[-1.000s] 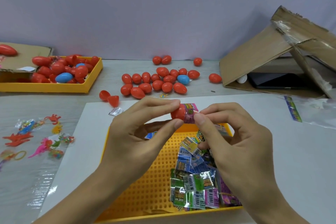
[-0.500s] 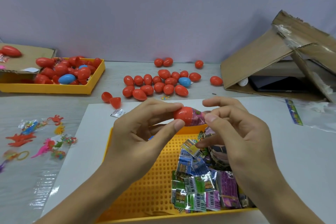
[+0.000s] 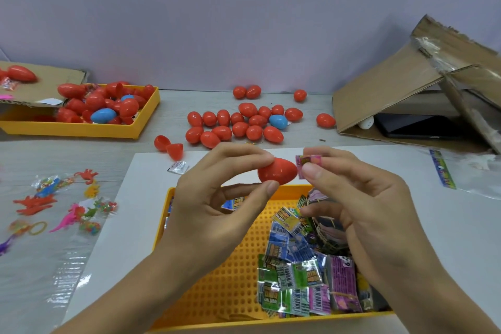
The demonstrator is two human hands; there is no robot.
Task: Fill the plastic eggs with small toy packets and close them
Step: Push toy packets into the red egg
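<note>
The red plastic egg half (image 3: 277, 175) sits above the near middle of the desk (image 3: 173, 114), pinched between the thumb and fingertips of the left hand (image 3: 214, 198), its rounded tip pointing right. Just beside that tip, the right hand (image 3: 360, 198) pinches a small folded pink toy packet (image 3: 309, 164) between thumb and forefinger; whether packet and egg touch cannot be told.

Beneath both hands lies a yellow perforated plastic tray (image 3: 225, 279) on a white sheet (image 3: 433, 225) covering the near part of the desk. A heap of small foil toy packets (image 3: 303, 274), green, blue and pink, fills the tray's right side, partly hidden by the right wrist.

Past the sheet's far edge, a cluster of closed red plastic eggs (image 3: 238, 125) with one blue egg (image 3: 278, 121) among them lies at the middle of the desk, and two open red egg halves (image 3: 168, 146) rest near the sheet's far left corner. A small white sachet (image 3: 177, 166) lies on that corner.

At the far left edge stands a second yellow tray (image 3: 81, 131) holding red eggs and blue ones, partly overlapped by a flat cardboard piece (image 3: 54, 81). Bright rubbery toy figures in clear wrap (image 3: 62, 203) are spread along the left edge. At the far right corner a torn cardboard box (image 3: 406, 89) leans open.
</note>
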